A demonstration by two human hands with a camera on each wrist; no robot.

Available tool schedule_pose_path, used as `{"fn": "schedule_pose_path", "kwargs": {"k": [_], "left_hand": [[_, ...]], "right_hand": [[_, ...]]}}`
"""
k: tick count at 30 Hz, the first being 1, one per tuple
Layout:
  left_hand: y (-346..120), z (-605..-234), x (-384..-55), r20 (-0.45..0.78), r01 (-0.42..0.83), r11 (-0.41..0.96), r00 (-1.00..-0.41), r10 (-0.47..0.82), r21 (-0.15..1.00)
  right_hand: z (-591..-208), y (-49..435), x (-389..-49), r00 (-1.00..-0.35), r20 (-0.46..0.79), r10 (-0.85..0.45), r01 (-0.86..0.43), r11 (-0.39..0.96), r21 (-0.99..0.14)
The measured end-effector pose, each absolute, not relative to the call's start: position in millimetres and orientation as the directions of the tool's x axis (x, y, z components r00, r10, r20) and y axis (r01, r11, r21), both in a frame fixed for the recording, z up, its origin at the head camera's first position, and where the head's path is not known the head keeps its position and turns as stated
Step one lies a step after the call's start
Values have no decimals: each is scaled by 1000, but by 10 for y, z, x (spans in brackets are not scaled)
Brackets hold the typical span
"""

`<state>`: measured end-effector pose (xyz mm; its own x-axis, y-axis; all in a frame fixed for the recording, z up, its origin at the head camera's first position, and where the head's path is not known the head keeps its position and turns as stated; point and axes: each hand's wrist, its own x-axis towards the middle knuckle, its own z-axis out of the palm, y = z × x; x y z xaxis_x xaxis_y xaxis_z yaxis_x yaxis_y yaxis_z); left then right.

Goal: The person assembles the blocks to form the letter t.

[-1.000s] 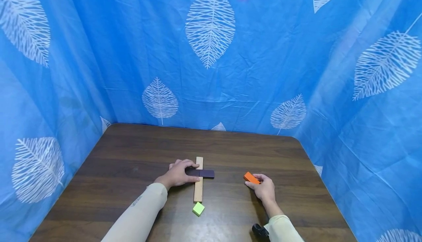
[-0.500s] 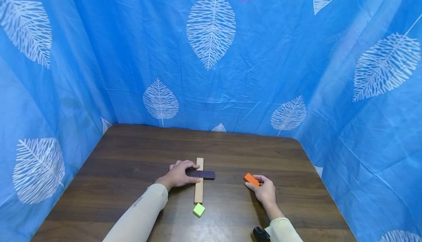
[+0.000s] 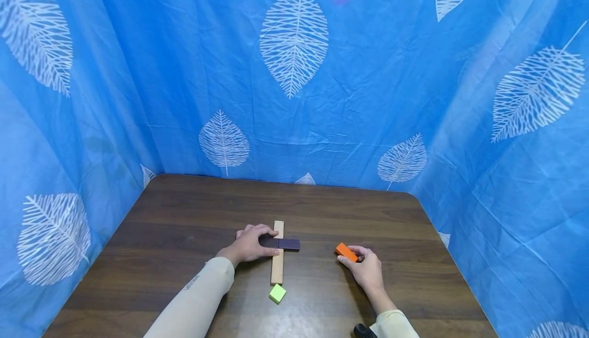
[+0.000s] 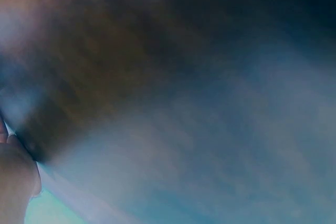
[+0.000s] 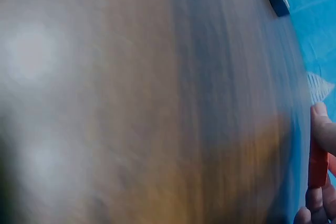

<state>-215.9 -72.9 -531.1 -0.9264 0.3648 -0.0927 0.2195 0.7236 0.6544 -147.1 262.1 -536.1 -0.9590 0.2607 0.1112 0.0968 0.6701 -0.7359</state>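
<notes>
Two dark purple blocks (image 3: 289, 245) lie end to end across a pale wooden strip (image 3: 277, 269) in the head view, forming a cross. My left hand (image 3: 246, 243) grips the left one, thumb on the near side and fingers on the far side, covering part of it. To the right, an orange block (image 3: 346, 251) is pinched between the thumb and fingers of my right hand (image 3: 368, 270). That orange block (image 5: 318, 165) also shows at the right edge of the right wrist view. The left wrist view is mostly blur, with a bit of hand (image 4: 16, 174) at its left edge.
A lime-green block (image 3: 277, 293) sits just off the near end of the wooden strip. Everything lies on a brown wooden table (image 3: 184, 210), backed by a blue curtain (image 3: 349, 97) with white leaf prints. A black object (image 3: 363, 331) is by the right sleeve.
My right hand has moved slightly left with the orange block, toward the dark blocks. My left hand keeps its hold, and the strip and green block stay in place.
</notes>
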Motion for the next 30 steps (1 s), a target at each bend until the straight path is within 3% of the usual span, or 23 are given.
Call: {"fn": "schedule_pose_path", "kwargs": {"k": [13,22,30], "left_hand": [[-738,-5322,-2158,-88,219,716,-927,365,662],[-746,-5304,-2155,-91,218,723,-927,363,656],[-735,-5320,-2162,-82,230,720,-925,370,655]], "right_hand": [[-5370,2195,-1239,-976,214,-44,-191,643,-742],[-5323,1976,-1095,-962,161,-219,-262,584,-769],[-5329,1859,-1012,-939,175,-296,-319,560,-765]]}}
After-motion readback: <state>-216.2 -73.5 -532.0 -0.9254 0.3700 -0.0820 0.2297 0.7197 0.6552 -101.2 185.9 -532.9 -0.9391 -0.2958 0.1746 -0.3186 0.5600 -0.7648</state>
